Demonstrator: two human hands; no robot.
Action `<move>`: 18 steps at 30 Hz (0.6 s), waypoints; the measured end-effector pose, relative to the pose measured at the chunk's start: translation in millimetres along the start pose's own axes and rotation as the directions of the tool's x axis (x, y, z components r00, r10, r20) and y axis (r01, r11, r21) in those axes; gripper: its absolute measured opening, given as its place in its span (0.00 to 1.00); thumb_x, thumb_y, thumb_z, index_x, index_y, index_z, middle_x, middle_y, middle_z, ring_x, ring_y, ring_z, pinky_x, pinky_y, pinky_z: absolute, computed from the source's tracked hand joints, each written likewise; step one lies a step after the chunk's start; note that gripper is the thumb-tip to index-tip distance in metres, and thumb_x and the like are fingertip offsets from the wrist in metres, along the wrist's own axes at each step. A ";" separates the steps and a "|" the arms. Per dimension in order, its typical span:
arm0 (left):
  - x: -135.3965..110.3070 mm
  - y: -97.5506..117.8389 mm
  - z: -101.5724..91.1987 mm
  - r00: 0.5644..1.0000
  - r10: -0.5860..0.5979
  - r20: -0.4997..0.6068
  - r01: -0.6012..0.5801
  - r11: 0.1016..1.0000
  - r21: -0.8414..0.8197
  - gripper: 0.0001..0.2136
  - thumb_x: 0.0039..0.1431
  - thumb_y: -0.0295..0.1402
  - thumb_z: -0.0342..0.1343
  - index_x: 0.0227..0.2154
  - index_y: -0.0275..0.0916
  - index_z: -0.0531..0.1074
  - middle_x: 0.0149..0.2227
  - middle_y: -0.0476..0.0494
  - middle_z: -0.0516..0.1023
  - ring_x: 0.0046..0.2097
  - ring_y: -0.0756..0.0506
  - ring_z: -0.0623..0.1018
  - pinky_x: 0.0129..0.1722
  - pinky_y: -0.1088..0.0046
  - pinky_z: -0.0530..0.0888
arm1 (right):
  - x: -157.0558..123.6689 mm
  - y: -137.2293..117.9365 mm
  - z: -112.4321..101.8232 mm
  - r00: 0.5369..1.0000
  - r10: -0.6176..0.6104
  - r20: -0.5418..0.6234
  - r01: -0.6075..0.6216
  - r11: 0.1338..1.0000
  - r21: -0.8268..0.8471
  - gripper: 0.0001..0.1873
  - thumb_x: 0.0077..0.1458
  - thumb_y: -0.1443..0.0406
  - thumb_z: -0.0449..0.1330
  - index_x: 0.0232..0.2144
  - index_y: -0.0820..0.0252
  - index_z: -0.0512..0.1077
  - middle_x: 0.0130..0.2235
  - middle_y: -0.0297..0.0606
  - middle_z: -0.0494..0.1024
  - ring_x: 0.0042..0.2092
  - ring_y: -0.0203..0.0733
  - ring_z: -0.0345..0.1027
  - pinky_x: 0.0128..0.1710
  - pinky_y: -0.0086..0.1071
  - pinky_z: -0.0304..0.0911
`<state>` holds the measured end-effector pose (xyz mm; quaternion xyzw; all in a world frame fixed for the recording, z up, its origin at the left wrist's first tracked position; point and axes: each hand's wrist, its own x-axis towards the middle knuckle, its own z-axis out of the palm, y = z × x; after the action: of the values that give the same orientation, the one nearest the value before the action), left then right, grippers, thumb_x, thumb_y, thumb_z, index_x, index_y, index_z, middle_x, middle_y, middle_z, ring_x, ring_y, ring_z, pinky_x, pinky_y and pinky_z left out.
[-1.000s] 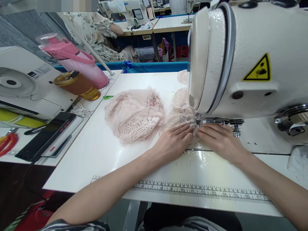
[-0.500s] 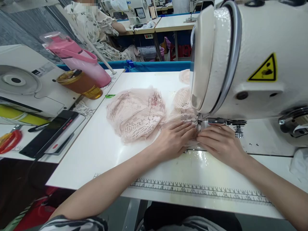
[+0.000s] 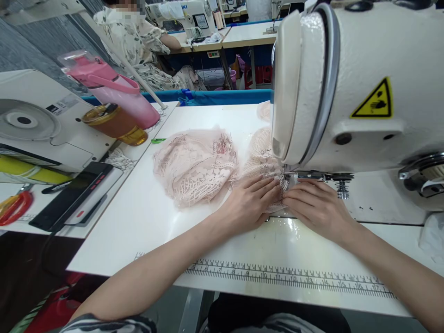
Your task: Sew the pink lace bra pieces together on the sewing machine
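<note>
Pale pink lace fabric (image 3: 260, 151) runs under the needle area of a white sewing machine (image 3: 350, 92). My left hand (image 3: 251, 201) presses on the lace just left of the presser foot (image 3: 286, 175), its fingers together and curved over the cloth. On the other side of the foot, my right hand (image 3: 317, 203) has its fingers closed on the fabric's edge; both thumbs are mostly hidden. A bunched heap of the same lace (image 3: 196, 166) lies to the left of my left hand.
Left of the table (image 3: 145, 217) stand a pink bottle (image 3: 118, 95) and an amber cup (image 3: 116, 125). Red-handled scissors (image 3: 17, 208) and a black device (image 3: 71, 196) lie closer. A printed ruler (image 3: 277, 275) follows the front edge. Another person (image 3: 135, 41) sits behind.
The view has shifted slightly, so the machine head sits a little further left. Both hands keep nearly the same place on the lace.
</note>
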<state>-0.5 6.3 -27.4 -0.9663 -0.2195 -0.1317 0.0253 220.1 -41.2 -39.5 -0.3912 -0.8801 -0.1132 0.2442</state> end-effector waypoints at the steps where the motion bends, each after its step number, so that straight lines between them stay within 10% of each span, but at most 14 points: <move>1: 0.2 0.7 -0.1 1.000 -0.005 0.007 0.005 1.000 0.005 0.21 0.62 0.32 0.46 0.57 0.29 0.65 0.58 0.39 0.68 0.61 0.43 0.66 0.63 0.62 0.63 | -0.2 -0.2 -0.1 1.000 0.013 0.018 -0.013 1.000 -0.006 0.12 0.59 0.71 0.53 0.36 0.54 0.75 0.38 0.33 0.80 0.43 0.38 0.70 0.45 0.35 0.65; 18: 3.5 17.0 7.1 0.998 -0.032 -0.060 0.039 0.992 0.118 0.23 0.62 0.34 0.44 0.55 0.26 0.67 0.57 0.35 0.70 0.59 0.39 0.69 0.60 0.59 0.66 | -2.9 1.8 -1.2 0.999 0.037 0.036 -0.034 0.996 -0.078 0.13 0.61 0.70 0.51 0.37 0.55 0.75 0.38 0.35 0.79 0.43 0.39 0.68 0.44 0.34 0.61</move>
<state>11.5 -6.8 -33.1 -0.9548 -0.2435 -0.1468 0.0871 223.5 -42.3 -40.0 -0.4181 -0.8723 -0.1355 0.2144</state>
